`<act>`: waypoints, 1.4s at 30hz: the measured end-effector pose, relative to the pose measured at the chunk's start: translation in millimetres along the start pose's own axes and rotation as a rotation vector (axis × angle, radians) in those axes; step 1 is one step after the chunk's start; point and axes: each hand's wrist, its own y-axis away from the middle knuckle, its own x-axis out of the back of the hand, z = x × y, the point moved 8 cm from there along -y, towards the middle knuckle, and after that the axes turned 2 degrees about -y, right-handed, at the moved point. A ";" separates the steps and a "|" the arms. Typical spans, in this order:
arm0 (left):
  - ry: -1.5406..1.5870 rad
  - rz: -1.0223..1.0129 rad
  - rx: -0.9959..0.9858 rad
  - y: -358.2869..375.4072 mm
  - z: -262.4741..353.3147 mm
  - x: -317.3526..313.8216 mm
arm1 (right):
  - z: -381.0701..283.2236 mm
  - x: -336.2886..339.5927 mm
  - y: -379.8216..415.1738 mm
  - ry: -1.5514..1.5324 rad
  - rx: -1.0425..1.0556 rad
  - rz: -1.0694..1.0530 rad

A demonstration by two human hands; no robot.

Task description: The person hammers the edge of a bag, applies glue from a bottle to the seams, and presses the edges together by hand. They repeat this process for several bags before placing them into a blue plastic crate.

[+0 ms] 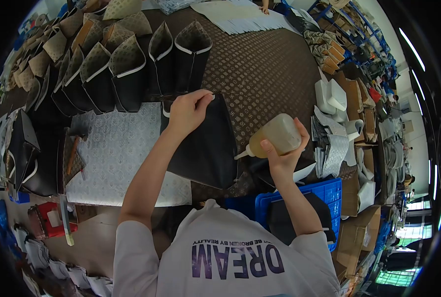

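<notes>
My left hand (pixel 187 115) is closed in a pinch at the upper edge of a black bag body (pixel 208 151), which lies on its side in front of me. A small white bit shows at its fingertips. My right hand (pixel 286 161) is wrapped round a squeeze bottle (pixel 280 136) of yellowish liquid, most likely glue. The bottle is tilted, and its narrow white nozzle points left, close to the right edge of the bag body. Under the bag's left part lies a pale patterned sheet (pixel 116 153).
Several black bag bodies with patterned linings (pixel 126 74) stand open along the back left. A blue crate (pixel 334 198) holding black pieces sits at my right. White containers (pixel 332 96) and stacked sheets (pixel 332 153) lie beyond it. Another person's hand (pixel 265 9) shows at the far end.
</notes>
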 end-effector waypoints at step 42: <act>0.085 -0.279 0.093 12.4 -8.9 -7.1 | -16.1 -45.9 -71.9 -0.132 0.140 -0.075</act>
